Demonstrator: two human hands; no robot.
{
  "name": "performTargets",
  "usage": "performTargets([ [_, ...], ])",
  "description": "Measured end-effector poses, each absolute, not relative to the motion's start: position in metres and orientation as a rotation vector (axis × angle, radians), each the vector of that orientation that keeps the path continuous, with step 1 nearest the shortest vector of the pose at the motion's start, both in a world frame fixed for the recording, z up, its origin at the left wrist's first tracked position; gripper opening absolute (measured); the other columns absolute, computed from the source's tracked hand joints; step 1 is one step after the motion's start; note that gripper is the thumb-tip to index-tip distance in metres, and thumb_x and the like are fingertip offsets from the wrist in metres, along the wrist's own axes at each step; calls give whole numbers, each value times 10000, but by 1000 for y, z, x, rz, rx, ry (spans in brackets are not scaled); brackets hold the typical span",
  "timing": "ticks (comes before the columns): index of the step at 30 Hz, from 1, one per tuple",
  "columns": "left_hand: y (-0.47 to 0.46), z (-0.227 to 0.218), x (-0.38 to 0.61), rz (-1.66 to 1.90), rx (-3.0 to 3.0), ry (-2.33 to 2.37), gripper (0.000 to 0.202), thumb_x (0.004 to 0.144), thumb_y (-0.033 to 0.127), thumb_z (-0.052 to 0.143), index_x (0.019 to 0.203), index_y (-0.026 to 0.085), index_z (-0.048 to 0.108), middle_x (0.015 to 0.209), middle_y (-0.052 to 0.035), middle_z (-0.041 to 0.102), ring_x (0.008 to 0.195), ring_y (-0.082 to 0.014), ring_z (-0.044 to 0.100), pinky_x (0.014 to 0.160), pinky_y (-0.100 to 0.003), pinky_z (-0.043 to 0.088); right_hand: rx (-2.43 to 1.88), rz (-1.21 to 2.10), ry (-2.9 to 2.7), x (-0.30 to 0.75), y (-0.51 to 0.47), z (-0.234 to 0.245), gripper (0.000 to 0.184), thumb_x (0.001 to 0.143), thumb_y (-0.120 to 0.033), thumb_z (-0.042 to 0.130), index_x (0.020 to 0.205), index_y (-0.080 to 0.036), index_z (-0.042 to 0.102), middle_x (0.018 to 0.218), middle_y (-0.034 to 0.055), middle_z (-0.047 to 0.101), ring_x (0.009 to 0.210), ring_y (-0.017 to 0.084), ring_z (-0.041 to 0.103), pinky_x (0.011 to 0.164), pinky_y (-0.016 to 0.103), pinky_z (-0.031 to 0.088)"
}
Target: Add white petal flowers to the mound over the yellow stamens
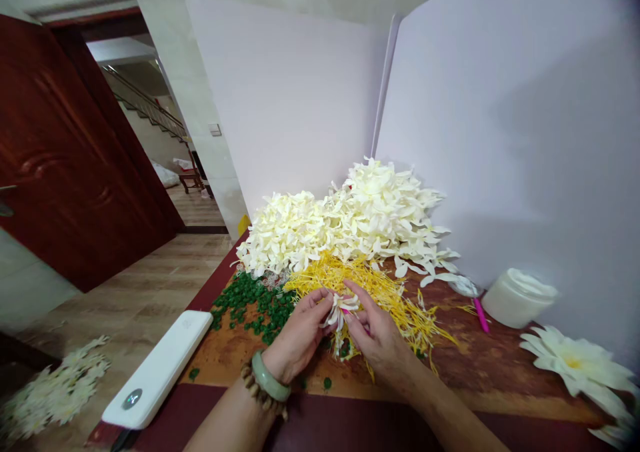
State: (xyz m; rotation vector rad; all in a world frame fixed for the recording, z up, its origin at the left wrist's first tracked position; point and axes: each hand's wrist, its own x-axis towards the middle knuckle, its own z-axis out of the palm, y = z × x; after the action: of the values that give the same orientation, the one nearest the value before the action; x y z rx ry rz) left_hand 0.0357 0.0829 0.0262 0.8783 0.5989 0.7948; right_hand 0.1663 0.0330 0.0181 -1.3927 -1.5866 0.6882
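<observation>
A dark red wooden door (75, 152) is swung open at upper left, and a mottled brown desk (480, 359) runs across the lower right. A big heap of cream petals (360, 219) is piled mid-frame, with yellow stamen threads (370, 299) spilled below it. Just below those, a small petal bundle (341, 311) is pinched between the nearly closed fingertips of the left hand (297, 332) and right hand (380, 342). It looks light, soft and easily creased, so holding it at the base seems safest.

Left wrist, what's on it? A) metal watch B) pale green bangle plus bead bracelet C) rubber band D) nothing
B. The left hand has a pale green bangle and a brown bead bracelet on its wrist.
</observation>
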Motion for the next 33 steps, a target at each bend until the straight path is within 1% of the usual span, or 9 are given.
performTargets([
  [4,83,24,37,797,881,612,152,732,296,593,727,149,551,686,8,538,602,-70,478,604,-204,362,-1457,635,-1596,166,34,18,490,801,-190,395,1286,-147,340,489,-78,404,428,92,362,430,197,276],
  [8,80,23,39,790,856,602,174,720,294,602,668,145,528,607,26,485,578,-74,460,587,-210,352,-1492,595,-1600,166,34,17,480,797,-206,399,1271,-140,360,488,-74,409,436,100,374,440,203,285],
  [10,78,23,41,779,856,597,174,718,296,603,671,144,533,591,29,475,570,-75,453,584,-212,352,-1485,587,-1603,166,34,16,468,802,-208,390,1264,-142,368,492,-69,425,440,104,390,445,204,294],
  [15,77,22,43,766,854,615,152,722,283,604,702,140,558,626,17,516,578,-72,453,605,-216,368,-1490,533,-1620,165,34,15,426,812,-214,374,1230,-140,406,543,-36,514,483,118,451,476,213,327],
  [17,78,23,42,762,851,611,155,724,283,602,700,133,571,641,8,534,586,-72,462,606,-213,369,-1470,559,-1599,166,35,15,414,818,-221,375,1224,-148,408,558,-33,530,495,118,463,479,211,333],
  [24,82,28,40,778,838,605,178,728,269,599,684,99,624,622,-19,579,566,-76,482,567,-199,358,-1429,665,-1542,165,37,15,411,787,-182,402,1197,-159,418,503,-71,472,424,90,406,437,195,298],
  [29,78,21,44,751,778,518,162,734,264,595,697,112,636,650,-33,610,612,-96,523,634,-217,393,-1429,675,-1504,164,37,14,418,764,-174,415,1181,-157,425,562,-50,515,485,105,462,472,200,345],
  [33,78,19,45,712,748,446,144,724,244,605,754,112,654,718,-56,635,683,-120,554,712,-242,408,-1404,687,-1478,165,37,15,356,769,-176,402,1118,-158,468,687,-8,585,580,121,530,570,222,406],
])
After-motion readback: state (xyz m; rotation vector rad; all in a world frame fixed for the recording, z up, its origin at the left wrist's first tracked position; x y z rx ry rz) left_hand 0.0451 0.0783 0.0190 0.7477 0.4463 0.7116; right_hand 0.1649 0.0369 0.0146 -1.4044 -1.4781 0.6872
